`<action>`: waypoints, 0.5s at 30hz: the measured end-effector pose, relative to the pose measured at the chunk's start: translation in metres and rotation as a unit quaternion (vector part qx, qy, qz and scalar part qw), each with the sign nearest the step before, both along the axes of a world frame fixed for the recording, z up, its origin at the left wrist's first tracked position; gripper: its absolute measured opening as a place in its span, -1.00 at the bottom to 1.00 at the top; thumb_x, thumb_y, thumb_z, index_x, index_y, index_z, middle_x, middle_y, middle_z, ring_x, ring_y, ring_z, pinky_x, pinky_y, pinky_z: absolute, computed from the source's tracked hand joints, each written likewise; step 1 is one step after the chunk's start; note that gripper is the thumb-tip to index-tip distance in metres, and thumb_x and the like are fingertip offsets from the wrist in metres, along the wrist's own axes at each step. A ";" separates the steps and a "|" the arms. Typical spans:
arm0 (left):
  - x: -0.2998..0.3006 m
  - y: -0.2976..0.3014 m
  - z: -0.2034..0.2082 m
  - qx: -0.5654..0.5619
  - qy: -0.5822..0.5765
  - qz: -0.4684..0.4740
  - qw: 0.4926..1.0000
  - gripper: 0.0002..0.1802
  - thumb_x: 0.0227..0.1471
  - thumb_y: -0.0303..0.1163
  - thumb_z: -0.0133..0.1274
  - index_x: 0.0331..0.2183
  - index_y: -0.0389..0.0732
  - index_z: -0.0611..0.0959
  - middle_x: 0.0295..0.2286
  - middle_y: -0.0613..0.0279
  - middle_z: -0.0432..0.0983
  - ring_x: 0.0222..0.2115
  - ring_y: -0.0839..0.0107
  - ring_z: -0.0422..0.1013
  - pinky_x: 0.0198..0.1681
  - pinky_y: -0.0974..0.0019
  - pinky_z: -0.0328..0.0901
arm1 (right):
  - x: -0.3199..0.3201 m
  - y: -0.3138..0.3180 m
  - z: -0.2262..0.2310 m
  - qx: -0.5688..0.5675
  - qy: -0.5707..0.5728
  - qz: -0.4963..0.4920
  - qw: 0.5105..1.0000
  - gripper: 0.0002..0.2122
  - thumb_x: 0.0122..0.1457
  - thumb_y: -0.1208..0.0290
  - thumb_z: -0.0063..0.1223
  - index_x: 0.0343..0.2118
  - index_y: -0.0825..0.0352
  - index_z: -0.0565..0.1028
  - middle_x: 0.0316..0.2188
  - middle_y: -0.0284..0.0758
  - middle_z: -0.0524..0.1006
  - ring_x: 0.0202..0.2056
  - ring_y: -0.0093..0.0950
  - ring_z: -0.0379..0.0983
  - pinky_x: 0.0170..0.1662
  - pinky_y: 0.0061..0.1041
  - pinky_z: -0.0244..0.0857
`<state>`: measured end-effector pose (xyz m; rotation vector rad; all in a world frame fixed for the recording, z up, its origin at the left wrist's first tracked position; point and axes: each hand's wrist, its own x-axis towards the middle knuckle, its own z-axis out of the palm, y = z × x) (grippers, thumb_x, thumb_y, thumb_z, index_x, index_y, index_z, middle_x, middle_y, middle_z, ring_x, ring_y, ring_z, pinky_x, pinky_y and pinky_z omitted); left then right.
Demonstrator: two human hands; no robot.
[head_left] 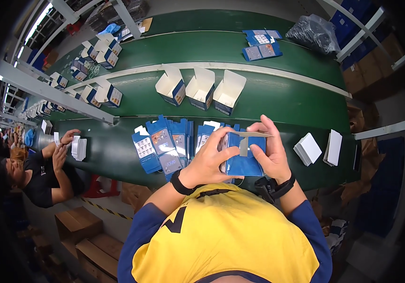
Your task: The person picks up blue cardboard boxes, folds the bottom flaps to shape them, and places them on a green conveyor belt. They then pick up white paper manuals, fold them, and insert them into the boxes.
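Note:
Between my two hands is a small blue carton, partly folded up, with its grey-white end flaps facing me. My left hand grips its left side, the thumb lying against the flaps. My right hand holds the right side, its thumb pressed on the front and its fingers behind. Just left of my left hand, flat blue printed cartons lie in an overlapping pile on the green work surface. To the right of my right hand lie two stacks of white cards or folded papers.
Beyond my hands, three open-topped white and blue boxes stand on the green belt. More flat cartons and a dark plastic bag lie farther back. At left, a co-worker handles a white stack near a metal post.

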<state>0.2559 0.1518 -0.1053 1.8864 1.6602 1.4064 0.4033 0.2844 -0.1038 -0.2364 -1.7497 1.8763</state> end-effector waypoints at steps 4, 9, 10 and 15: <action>-0.004 0.000 0.000 -0.010 0.001 -0.011 1.000 -0.33 -0.49 -0.21 0.40 -0.24 -0.09 0.47 -0.04 -0.12 0.13 -0.07 -0.07 0.20 -0.07 0.11 0.21 | -0.001 0.005 -0.006 0.025 0.026 0.043 0.998 -0.50 0.04 0.55 0.04 0.09 0.29 0.22 0.02 -0.15 0.30 0.05 -0.33 0.24 0.11 -0.38 0.06; -0.003 0.000 0.004 -0.025 -0.003 0.000 1.000 -0.30 -0.50 -0.26 0.40 -0.20 -0.08 0.45 -0.05 -0.10 0.14 -0.06 -0.06 0.20 0.00 0.03 0.16 | -0.005 0.020 -0.007 0.065 0.099 0.084 0.989 -0.57 -0.01 0.58 0.08 -0.02 0.30 0.34 0.02 -0.12 0.31 0.05 -0.32 0.24 0.10 -0.36 0.07; -0.003 0.001 0.002 -0.025 -0.003 0.000 1.000 -0.30 -0.50 -0.26 0.40 -0.20 -0.08 0.45 -0.05 -0.10 0.14 -0.06 -0.06 0.20 0.00 0.03 0.16 | -0.004 0.013 -0.003 0.062 0.051 0.052 0.995 -0.59 -0.03 0.58 0.10 -0.04 0.29 0.37 0.00 -0.13 0.33 0.04 -0.32 0.25 0.09 -0.37 0.09; -0.012 0.001 -0.007 0.038 0.014 -0.006 0.999 -0.19 -0.52 -0.33 0.39 -0.10 -0.02 0.39 -0.07 -0.05 0.15 -0.05 -0.05 0.20 0.10 -0.18 -0.02 | -0.007 0.003 0.016 0.068 -0.108 0.013 0.992 -0.61 -0.09 0.55 0.18 -0.11 0.30 0.45 -0.06 -0.18 0.41 0.00 -0.36 0.31 0.05 -0.43 0.15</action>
